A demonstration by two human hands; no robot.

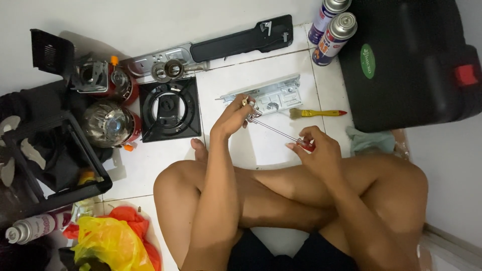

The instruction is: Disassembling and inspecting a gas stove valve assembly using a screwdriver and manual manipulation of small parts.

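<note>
I sit cross-legged on a white tiled floor. My left hand [235, 116] pinches a small brass-and-metal fitting [249, 104] at its fingertips. My right hand [315, 148] grips the red handle of a screwdriver [279, 131], whose long steel shaft slants up-left so that its tip meets the fitting. Just beyond the hands lies a grey sheet-metal bracket [273, 94] with holes and tabs. A black square stove grate [169, 109] rests on the floor to the left.
A yellow-handled paintbrush [317, 113] lies right of the bracket. Two gas canisters [332, 27] stand beside a large black case [411, 60]. A long black panel [241, 41], burner parts [168, 69], two red camp stoves [110, 120], a black rack [60, 150] and coloured bags [113, 241] crowd the left.
</note>
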